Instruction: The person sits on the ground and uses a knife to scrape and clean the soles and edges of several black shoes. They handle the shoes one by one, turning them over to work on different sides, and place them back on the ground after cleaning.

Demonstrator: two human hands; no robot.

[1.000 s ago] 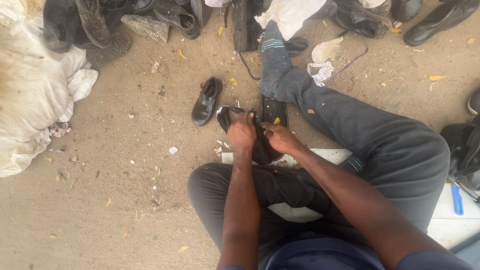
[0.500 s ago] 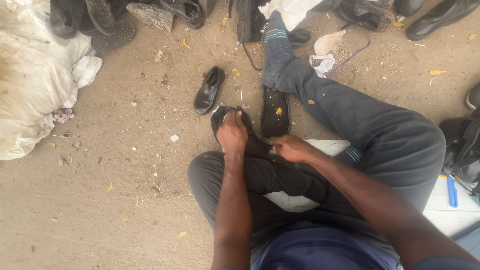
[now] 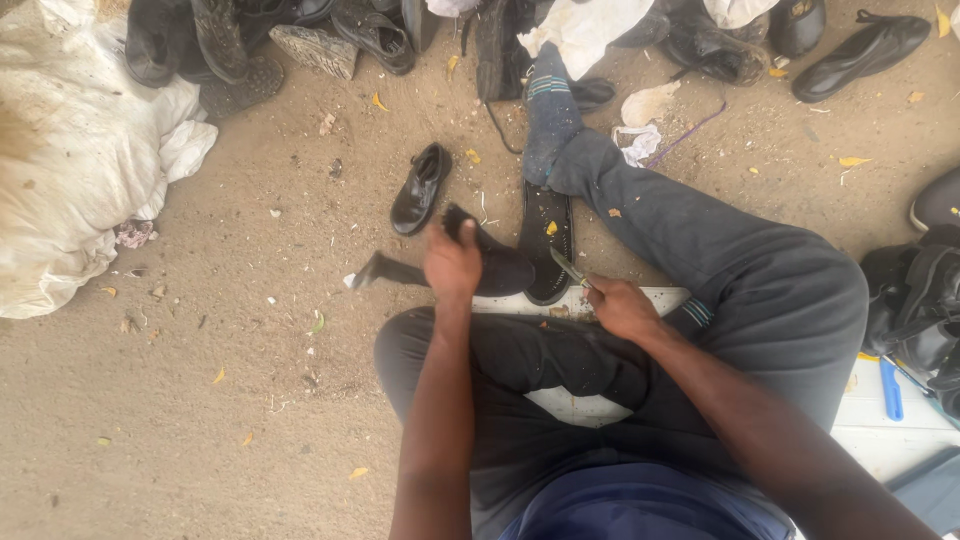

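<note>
Going left to right: the big white sack (image 3: 70, 170) sits on the far left of the dirt floor (image 3: 230, 400), same spot as a second ago. Next is the small black shoe (image 3: 420, 188) lying alone, hasn't budged.

What changed is the left hand (image 3: 452, 262). A second ago both hands were bunched together over the dark shoe (image 3: 495, 262) near the knee. Now the left hand has swung out to the left and turned that shoe, so one end pokes out as a dark point towards the left; it's blurred, so clearly mid-motion. The grip is closed around the shoe. It looks like the shoe is being turned to get at another side.

Right of that, the black insole (image 3: 547, 250) lies flat by the socked foot (image 3: 545, 110). The right hand (image 3: 620, 305) has pulled apart from the shoe, closed on a thin metal blade (image 3: 570, 268) pointing up-left. Far right, more black shoes (image 3: 920, 300) are piled up.
</note>
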